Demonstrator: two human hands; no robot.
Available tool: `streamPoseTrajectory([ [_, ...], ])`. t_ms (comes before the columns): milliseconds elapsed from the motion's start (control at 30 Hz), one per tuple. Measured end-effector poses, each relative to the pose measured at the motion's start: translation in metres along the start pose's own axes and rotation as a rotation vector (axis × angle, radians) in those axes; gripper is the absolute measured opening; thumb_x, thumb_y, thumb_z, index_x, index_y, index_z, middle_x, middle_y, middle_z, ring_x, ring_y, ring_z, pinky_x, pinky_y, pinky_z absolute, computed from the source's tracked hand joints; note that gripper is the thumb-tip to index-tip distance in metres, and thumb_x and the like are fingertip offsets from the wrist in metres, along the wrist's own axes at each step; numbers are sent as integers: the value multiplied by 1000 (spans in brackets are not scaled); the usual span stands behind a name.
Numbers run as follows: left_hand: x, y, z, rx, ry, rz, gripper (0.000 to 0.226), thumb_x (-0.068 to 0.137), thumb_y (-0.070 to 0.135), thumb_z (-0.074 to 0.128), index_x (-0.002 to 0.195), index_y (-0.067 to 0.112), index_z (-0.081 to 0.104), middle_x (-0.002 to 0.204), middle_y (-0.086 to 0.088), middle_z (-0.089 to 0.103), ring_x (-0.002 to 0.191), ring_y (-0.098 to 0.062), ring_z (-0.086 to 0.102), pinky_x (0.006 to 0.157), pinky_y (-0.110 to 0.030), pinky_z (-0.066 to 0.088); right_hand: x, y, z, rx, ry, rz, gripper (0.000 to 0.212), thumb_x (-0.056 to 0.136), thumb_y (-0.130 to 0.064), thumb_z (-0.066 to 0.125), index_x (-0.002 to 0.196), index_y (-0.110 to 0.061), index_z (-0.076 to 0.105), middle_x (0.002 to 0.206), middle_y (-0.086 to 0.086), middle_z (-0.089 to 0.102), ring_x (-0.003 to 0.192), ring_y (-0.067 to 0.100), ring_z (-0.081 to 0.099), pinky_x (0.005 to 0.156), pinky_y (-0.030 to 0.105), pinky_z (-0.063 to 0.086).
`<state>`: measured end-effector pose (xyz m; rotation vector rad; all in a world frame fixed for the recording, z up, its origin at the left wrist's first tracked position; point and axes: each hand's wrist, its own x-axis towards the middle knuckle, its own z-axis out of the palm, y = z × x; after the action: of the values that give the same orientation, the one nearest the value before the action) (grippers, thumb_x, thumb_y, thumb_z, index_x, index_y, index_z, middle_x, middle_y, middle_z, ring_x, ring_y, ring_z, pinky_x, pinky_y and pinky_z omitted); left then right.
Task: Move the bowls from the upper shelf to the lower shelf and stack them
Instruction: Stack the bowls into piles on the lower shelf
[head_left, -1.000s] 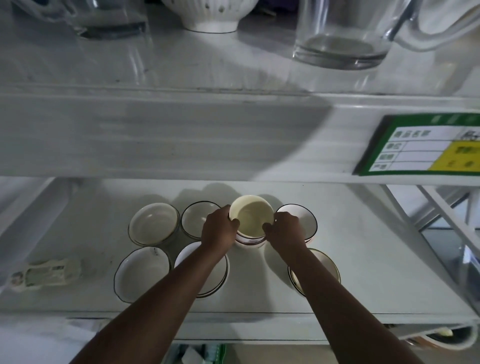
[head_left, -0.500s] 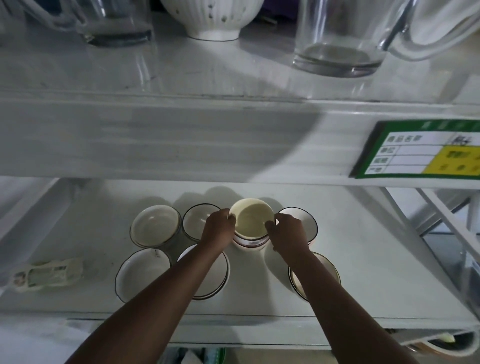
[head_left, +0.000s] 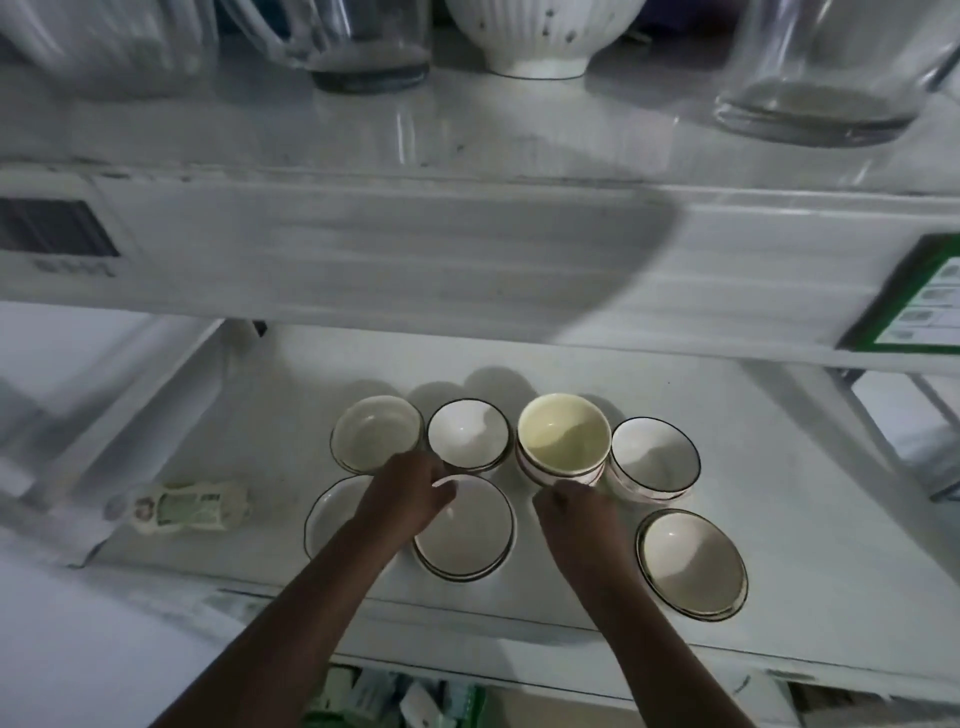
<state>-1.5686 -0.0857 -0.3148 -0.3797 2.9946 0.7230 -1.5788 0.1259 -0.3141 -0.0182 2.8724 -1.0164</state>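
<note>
Cream-yellow inside, the glazed ceramic bowl (head_left: 563, 434) you stacked tops a short pile in the back row of the white lower shelf (head_left: 779, 467). Count seven bowl spots there, four behind and three in front. Your left hand (head_left: 410, 491) and right hand (head_left: 576, 514) hover just before it, fingers loosely curled, gripping nothing.

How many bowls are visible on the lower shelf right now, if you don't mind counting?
7. Back row, left to right: grey-white bowl, white bowl, yellowish bowl atop a stack, dark-rimmed bowl. Front row: left bowl partly behind the arm, middle bowl, right bowl. Nested bowls may be hidden.
</note>
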Motion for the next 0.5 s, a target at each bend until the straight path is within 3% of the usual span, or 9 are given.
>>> streamPoseTrajectory([
  [67,-7,-8,1,15,22,21,19,81,30,66,89,13,71,81,-7,72,86,-27,69,71,-33,52,-6,0,14,16,-80,49,26,90,-38,52,78,-20,66,76,2,69,80,27,65,64,26,40],
  [133,-10,-11,2,90,33,54,28,80,29,65,106,19,69,97,-6,73,99,-28,68,80,-34,53,-13,0,24,24,-148,88,30,90,-46,53,93,-23,71,89,0,75,90,23,70,72,26,48],
  [233,-9,-13,4,120,5,124,47,82,27,65,129,25,59,127,-3,65,122,-25,57,99,-32,47,-20,-2,33,136,-263,151,33,90,-46,56,88,-17,71,80,4,76,72,24,74,74,35,59],
  [400,-9,-18,10,228,-51,28,38,88,27,55,124,18,63,126,-5,65,121,-27,57,98,-34,48,-29,-4,43,399,-378,320,29,89,-27,66,73,-3,66,58,7,68,42,20,64,44,30,53],
  [500,-9,-19,13,220,-7,32,31,88,27,55,113,13,68,116,-8,69,115,-28,60,94,-33,49,-31,-8,42,442,-378,366,24,88,-20,62,75,0,66,56,10,68,43,19,63,48,28,54],
])
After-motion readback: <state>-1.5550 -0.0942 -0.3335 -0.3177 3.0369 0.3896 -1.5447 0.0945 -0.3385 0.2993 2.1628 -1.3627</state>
